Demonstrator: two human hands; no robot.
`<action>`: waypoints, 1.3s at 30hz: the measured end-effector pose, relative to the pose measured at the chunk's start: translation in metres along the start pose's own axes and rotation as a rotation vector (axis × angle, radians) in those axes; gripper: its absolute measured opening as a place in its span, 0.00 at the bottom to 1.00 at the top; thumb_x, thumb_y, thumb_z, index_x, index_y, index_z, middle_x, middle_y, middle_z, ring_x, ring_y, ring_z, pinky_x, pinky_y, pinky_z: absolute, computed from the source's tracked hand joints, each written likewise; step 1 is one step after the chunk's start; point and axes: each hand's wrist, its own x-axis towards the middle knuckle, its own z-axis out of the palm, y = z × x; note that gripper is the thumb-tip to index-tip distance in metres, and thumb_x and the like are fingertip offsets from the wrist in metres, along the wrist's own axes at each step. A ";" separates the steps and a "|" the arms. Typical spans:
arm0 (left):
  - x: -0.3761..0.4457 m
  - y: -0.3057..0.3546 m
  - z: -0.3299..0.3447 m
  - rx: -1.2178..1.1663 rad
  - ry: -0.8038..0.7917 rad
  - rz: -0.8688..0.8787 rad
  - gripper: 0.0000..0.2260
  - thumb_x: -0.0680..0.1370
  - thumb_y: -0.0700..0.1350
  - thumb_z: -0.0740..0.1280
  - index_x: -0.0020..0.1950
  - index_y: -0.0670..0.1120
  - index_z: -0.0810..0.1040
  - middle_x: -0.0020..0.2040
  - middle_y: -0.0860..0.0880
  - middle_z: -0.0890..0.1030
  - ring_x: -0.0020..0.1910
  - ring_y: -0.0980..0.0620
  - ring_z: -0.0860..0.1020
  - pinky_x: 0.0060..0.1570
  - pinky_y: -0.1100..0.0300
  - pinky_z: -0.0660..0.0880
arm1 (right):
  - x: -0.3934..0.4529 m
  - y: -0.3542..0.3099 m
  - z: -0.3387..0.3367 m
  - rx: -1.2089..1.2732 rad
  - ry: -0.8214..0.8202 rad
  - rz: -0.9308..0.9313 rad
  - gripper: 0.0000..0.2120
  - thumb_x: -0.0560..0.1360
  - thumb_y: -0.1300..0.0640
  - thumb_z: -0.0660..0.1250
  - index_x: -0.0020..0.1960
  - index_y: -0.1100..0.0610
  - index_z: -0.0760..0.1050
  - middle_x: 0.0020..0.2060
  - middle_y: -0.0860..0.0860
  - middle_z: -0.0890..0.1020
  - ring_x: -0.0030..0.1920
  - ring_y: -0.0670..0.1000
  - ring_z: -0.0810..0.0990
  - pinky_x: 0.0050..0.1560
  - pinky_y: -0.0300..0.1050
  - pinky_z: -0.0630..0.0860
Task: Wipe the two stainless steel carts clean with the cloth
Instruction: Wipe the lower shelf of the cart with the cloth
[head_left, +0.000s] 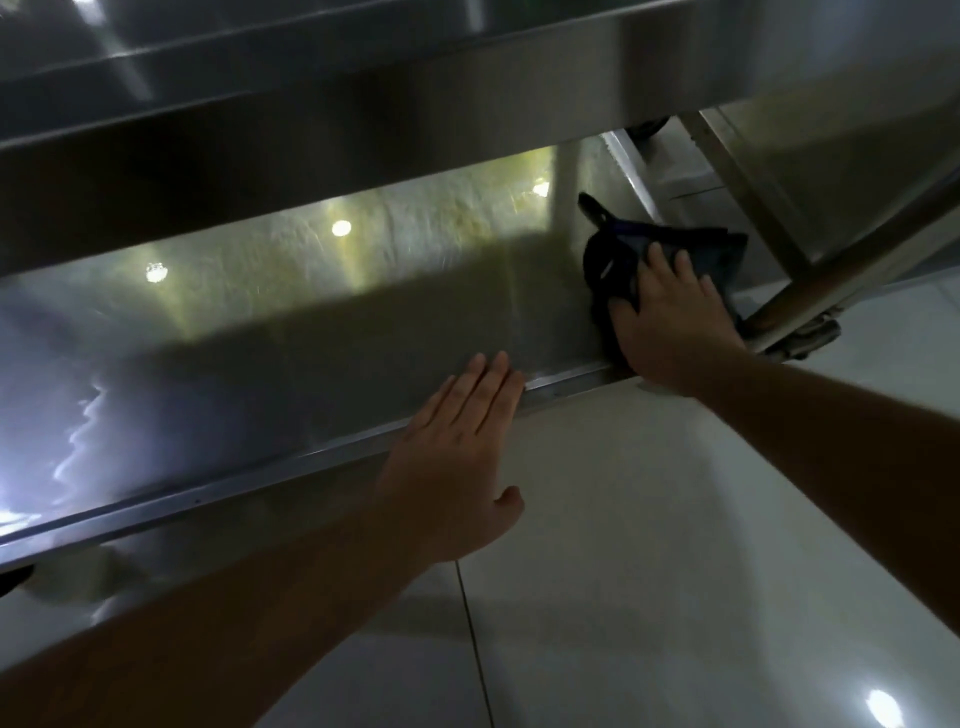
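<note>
— Any writing to read on the steel near the hands?

— None. No label, brand, number or sign is legible anywhere.

— And the dark cloth (675, 254) under the right hand (670, 322)?

— It shows a small pale streak just left of the fingers, too blurred to say whether it is lettering.

— The shelf (311, 332) beyond the left hand (457, 457)?

— Only bright reflections of lights, no characters.
</note>
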 end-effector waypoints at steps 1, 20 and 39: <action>0.001 -0.001 0.000 -0.004 -0.002 0.002 0.48 0.73 0.61 0.65 0.87 0.46 0.48 0.87 0.47 0.46 0.86 0.50 0.42 0.83 0.50 0.47 | 0.018 -0.002 -0.006 0.004 0.008 -0.025 0.34 0.81 0.40 0.46 0.84 0.52 0.49 0.84 0.52 0.49 0.83 0.56 0.45 0.81 0.57 0.44; 0.001 -0.002 0.002 0.047 -0.023 -0.006 0.50 0.71 0.65 0.65 0.87 0.45 0.51 0.87 0.46 0.47 0.86 0.49 0.44 0.82 0.50 0.48 | 0.062 -0.080 0.003 -0.103 0.059 -0.475 0.34 0.81 0.39 0.49 0.84 0.51 0.53 0.83 0.48 0.54 0.83 0.52 0.50 0.80 0.56 0.45; 0.004 -0.001 -0.001 -0.019 -0.079 0.015 0.51 0.74 0.66 0.62 0.86 0.49 0.37 0.85 0.49 0.33 0.83 0.52 0.31 0.82 0.54 0.36 | 0.046 -0.064 0.004 -0.108 0.069 -0.413 0.34 0.80 0.38 0.50 0.83 0.50 0.55 0.83 0.46 0.55 0.83 0.50 0.50 0.80 0.57 0.46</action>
